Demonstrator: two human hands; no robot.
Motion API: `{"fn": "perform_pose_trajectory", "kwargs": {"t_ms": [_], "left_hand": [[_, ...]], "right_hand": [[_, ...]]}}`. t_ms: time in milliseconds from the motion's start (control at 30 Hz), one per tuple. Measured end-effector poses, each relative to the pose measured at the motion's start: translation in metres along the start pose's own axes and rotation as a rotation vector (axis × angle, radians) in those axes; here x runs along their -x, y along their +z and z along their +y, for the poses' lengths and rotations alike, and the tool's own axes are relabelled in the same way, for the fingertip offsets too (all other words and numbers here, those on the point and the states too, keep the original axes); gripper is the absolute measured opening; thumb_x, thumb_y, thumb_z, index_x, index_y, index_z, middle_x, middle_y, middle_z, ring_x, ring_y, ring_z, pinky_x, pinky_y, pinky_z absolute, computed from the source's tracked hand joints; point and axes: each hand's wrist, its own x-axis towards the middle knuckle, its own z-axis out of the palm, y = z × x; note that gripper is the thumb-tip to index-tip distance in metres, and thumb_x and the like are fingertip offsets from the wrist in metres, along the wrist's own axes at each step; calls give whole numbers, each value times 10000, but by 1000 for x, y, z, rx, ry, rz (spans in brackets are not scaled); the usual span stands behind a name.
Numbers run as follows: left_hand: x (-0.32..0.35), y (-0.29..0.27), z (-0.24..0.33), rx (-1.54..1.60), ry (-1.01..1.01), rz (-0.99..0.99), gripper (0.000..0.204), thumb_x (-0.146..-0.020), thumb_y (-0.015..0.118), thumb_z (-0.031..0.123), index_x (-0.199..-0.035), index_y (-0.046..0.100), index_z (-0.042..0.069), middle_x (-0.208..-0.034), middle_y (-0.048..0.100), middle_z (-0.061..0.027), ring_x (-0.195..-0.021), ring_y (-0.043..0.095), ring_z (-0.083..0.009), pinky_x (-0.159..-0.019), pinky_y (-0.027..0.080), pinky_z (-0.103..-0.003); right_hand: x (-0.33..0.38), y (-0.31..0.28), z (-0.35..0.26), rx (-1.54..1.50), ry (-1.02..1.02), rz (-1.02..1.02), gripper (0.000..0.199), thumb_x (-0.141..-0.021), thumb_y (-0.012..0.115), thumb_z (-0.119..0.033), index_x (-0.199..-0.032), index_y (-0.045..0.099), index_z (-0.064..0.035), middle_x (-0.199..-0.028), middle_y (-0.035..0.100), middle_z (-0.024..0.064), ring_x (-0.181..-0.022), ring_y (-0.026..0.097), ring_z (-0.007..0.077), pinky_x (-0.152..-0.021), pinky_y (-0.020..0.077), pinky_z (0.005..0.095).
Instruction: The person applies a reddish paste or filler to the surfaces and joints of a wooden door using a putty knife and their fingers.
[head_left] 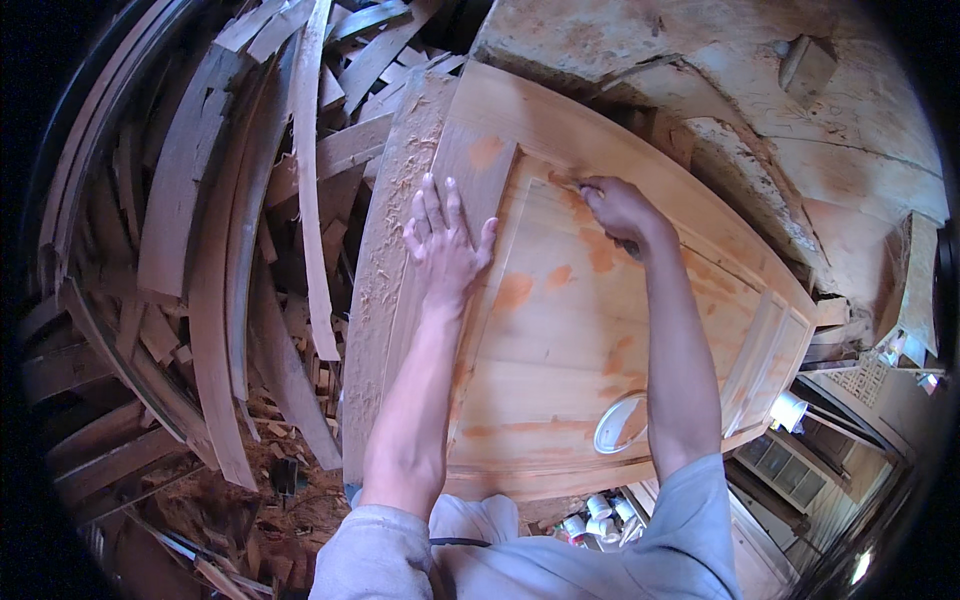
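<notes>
A large wooden door (560,350) with a recessed panel lies in front of me, marked with several orange filler patches (514,291). My left hand (447,245) rests flat on the door's frame near its left edge, fingers stretched out and holding nothing. In my right hand (622,212) is a putty knife (570,185), its tip at the upper corner of the recessed panel. The fingers wrap round its handle, which is mostly hidden. Near my right forearm, a round white lid (618,424) with orange filler on it lies on the door.
Wood shavings cover a board (380,270) along the door's left side. Beyond it is a heap of loose planks and offcuts (215,230). A wooden block (806,68) sits on the dusty surface at the far right. White containers (600,520) stand below the door's near edge.
</notes>
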Motion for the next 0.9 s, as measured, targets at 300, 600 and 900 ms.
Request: {"fn": "perform_pose_trajectory", "kwargs": {"t_ms": [300,600,900], "left_hand": [[-1,-1,3,-80,28,46,801,-898,564,570,-1490,392,59,-1573,309,-212,-1386,364,-372,-1053,330,-538],[-1,8,-1,-88,31,73,808,-880,568,590,-1475,425,63,-1570,321,-211,-1379,376,-362,-1048,336,-529],[-1,7,17,-49,21,8,780,-910,537,575,-1485,409,63,-1586,283,-214,-1403,346,-362,-1075,311,-537]], "right_hand": [[-30,-5,-39,279,171,-140,235,-905,405,-118,-979,597,-2,-693,608,116,-517,558,212,-449,460,400],[-48,1,-19,206,57,-199,159,-796,495,-72,-800,652,-45,-694,630,84,-579,588,210,-497,476,406],[-101,-7,94,-405,-118,-325,235,-990,493,-302,-940,589,-93,-771,586,41,-566,552,125,-462,443,317]]}}
